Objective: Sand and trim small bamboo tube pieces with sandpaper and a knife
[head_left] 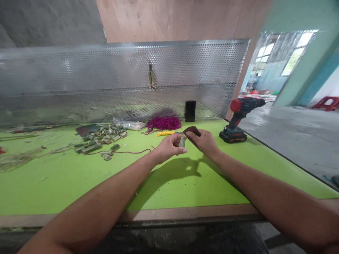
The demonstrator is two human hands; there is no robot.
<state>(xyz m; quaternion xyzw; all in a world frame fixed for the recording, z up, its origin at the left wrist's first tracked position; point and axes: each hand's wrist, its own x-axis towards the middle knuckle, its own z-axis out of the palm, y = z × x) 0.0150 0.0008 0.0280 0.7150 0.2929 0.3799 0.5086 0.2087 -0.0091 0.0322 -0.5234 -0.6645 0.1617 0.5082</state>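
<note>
Above the counter point(159, 197), the left grip point(168, 145) had thumb and fingers closed around a short green piece point(182, 142), its long axis nearly upright. Just right of it, the right grip point(206, 141) pinched a dark brown sheet point(192, 132), its corner so near the piece's top that I couldn't tell whether they touched. Beyond the left grip lay a yellow-handled cutter point(165, 133) and magenta strands point(164, 123); farther left, a heap of cut pieces point(108, 133); well right of both grips, a drill point(234, 121).

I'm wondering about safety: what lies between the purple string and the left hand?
In the head view, a yellow knife lies between the purple string and the left hand.
</note>
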